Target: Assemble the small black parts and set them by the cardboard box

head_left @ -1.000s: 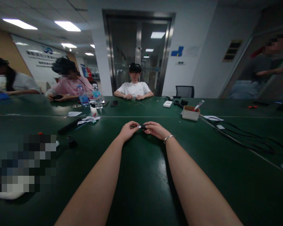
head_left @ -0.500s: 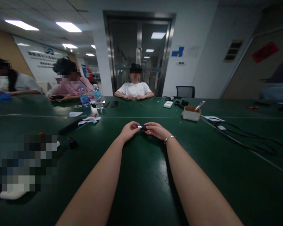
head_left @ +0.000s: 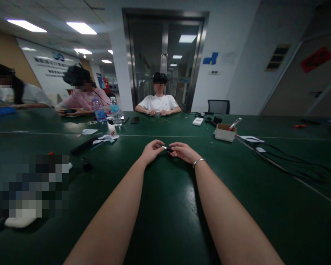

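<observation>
Over the green table (head_left: 168,206), a small black tube with a silver end (head_left: 168,148) lies sideways between my two hands; its exact kind is too small to make out. My right hand (head_left: 184,152) grips the black part between thumb and fingers, and a silver bangle circles that wrist. On the other side, the thumb and fingertips of my left hand (head_left: 151,151) are closed at the silver end. Fingers hide both ends of the tube in part.
Left of my arms stand a small black cylinder (head_left: 86,164) and crumpled paper (head_left: 106,138). Two water bottles (head_left: 116,112) are farther back. An open box (head_left: 225,133) and black cables (head_left: 287,158) lie to the right. A person in white (head_left: 158,105) sits opposite; others sit left.
The view has shifted slightly. My left fingers have lifted a little and the tube tilts slightly, its silver end higher. Both hands stay at the tube.
</observation>
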Demonstrator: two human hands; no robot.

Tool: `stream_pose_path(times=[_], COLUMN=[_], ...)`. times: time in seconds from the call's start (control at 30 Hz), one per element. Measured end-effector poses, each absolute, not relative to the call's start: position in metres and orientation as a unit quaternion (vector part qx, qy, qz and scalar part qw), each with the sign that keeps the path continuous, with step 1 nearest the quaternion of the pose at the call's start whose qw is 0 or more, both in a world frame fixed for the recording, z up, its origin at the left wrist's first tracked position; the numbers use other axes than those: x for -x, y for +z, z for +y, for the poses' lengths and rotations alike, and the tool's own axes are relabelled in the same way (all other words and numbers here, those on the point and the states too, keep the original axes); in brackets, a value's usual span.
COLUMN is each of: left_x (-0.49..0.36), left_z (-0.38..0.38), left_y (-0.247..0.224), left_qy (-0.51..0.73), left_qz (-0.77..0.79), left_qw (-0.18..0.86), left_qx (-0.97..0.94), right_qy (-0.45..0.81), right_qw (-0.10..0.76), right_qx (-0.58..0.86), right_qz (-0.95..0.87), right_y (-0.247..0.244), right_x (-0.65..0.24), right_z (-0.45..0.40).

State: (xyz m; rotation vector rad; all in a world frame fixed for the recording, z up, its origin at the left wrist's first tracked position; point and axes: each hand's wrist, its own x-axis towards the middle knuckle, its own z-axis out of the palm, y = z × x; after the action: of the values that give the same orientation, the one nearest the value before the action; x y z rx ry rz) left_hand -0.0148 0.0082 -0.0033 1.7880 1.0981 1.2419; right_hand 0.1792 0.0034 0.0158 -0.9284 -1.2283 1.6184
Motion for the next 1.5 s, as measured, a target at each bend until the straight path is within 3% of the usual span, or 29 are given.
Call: stream_pose_path(times=[1.5], left_x=[0.0144], left_z=[0.0133], left_y=[-0.0094], left_qy=[0.462], left_qz=[0.466], left_qw=[0.348], left_qx=[-0.669], right_qy=[0.645], right_qw=[0.451], right_qx=[0.376], right_qz=[-0.488], right_y=[0.0151], right_x=[-0.1788], right_z=[0.0029])
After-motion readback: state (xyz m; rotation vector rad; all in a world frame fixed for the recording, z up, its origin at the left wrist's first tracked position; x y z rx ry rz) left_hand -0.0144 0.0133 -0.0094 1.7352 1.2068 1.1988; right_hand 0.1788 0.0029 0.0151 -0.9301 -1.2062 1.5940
